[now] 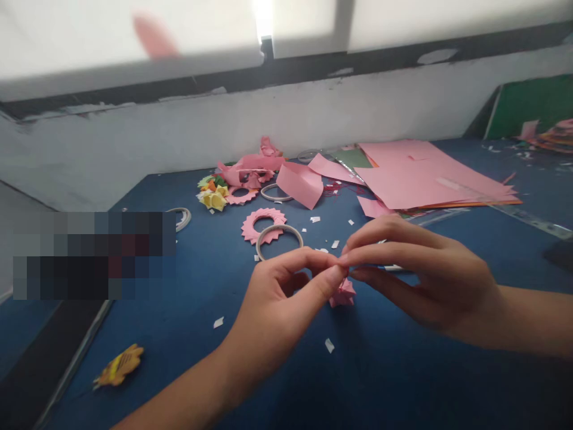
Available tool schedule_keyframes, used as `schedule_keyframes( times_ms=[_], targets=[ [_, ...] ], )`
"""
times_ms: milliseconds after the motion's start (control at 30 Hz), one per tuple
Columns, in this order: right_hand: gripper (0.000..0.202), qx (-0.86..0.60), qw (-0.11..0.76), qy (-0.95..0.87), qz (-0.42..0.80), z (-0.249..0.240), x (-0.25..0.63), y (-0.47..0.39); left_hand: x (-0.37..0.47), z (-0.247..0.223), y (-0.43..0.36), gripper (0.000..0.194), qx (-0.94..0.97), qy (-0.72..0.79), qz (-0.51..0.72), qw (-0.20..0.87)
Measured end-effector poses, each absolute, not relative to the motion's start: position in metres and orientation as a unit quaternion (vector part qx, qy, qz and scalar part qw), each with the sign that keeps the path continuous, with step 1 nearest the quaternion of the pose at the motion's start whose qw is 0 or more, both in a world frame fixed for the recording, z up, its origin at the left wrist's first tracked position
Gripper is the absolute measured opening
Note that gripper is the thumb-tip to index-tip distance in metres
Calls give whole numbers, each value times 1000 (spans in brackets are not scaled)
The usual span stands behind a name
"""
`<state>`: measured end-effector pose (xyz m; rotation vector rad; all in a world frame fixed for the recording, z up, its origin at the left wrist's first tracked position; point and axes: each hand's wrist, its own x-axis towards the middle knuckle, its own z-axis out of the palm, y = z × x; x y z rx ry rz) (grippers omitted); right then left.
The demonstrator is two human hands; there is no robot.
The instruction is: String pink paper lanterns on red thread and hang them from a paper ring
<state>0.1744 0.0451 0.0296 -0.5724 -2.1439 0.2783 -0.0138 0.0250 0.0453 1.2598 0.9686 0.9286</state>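
Below fingers (335,275), pink folded paper (343,294)

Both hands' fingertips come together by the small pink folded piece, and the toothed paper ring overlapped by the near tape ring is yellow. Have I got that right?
Not quite: the toothed paper ring overlapped by the near tape ring is pink, as the head view shows. The left hand and right hand do meet by the small pink folded piece.

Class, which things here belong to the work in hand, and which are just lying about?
Likely in the work:
- small pink folded piece, just below the fingertips of the left hand and right hand
- pink sheets, matching its colour

Seemingly just lying about:
- white scrap
- brown and yellow ornament
- yellow paper flower
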Motion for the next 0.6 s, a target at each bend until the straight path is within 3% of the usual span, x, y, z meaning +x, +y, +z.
schedule_keyframes(
  times_ms=[600],
  targets=[
    [5,-273,446,-847,99,33,171,40,-15,45,23,22,552,387,389,628]
  ],
)
